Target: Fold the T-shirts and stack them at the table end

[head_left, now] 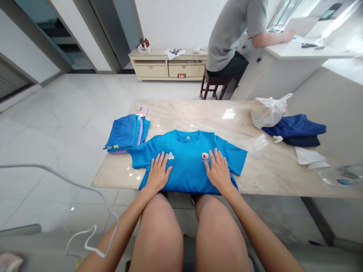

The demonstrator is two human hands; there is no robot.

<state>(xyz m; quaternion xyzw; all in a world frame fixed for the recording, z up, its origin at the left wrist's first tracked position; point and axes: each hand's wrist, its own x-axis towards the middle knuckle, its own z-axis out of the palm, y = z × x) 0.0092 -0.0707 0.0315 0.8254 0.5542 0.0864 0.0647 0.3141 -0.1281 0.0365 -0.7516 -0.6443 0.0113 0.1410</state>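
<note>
A bright blue T-shirt (187, 166) lies spread front side up on the marble-patterned table, its collar away from me and its lower part at the near edge. My left hand (157, 173) rests flat on the chest beside a white logo, fingers apart. On the other side, my right hand (219, 170) lies flat next to a round red-and-white badge, fingers also spread. Neither hand grips the fabric. Against the left sleeve sits a stack of folded clothes (123, 132) in blue and lilac.
A pink phone (143, 111) lies behind the stack. At the table's (184, 113) right are a white plastic bag (268, 111), dark blue clothing (300, 130), tissues (311, 157) and a clear bottle (342, 175). A white cable (70, 184) hangs at left. Another person (231, 36) sits at a counter beyond.
</note>
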